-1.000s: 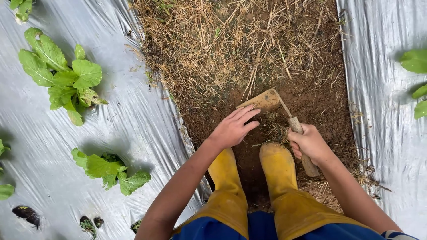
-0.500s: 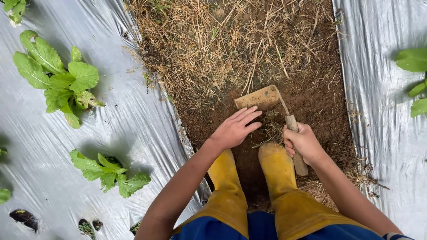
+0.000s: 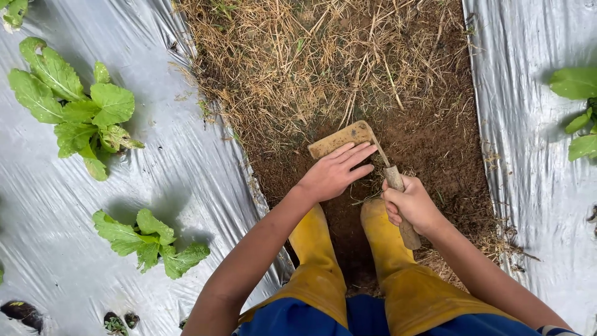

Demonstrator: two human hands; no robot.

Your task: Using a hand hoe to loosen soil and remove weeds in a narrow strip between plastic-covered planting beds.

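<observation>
Biggest thing in view: silver plastic mulch sheets (image 3: 155, 205) on both sides w/ a strip of bare ground between, the far part covered in dry straw-like grass (image 3: 323, 62), the near part scraped down to dark brown soil (image 3: 435, 155). The sheets prob. lie that way to cover the planting beds, leaving the strip as a walkway. Leafy green plants grow thru holes in the left sheet, a large one (image 3: 74, 106) far left and a smaller one (image 3: 149, 242) nearer the person; more leaves (image 3: 575, 112) at the right edge. No real containers here; the holes in the plastic act as pockets, each holding a plant, and a few small dark holes at bottom left hold only tiny sprouts, hard to tell more. Person squats, yellow rubber boots (image 3: 348, 249) planted on the cleared soil, blue clothing at the knees. Small hand hoe (image 3: 348, 138) sits at the edge where dry grass meets bare soil, blade flat-ish on the ground. Right hand (image 3: 413, 205) is closed tight around the hoe's wooden handle, gripped mid-length, likely for leverage. Left hand (image 3: 333, 174) is spread, fingers extended, resting on the blade's back, apparently pressing it down into the soil.
</observation>
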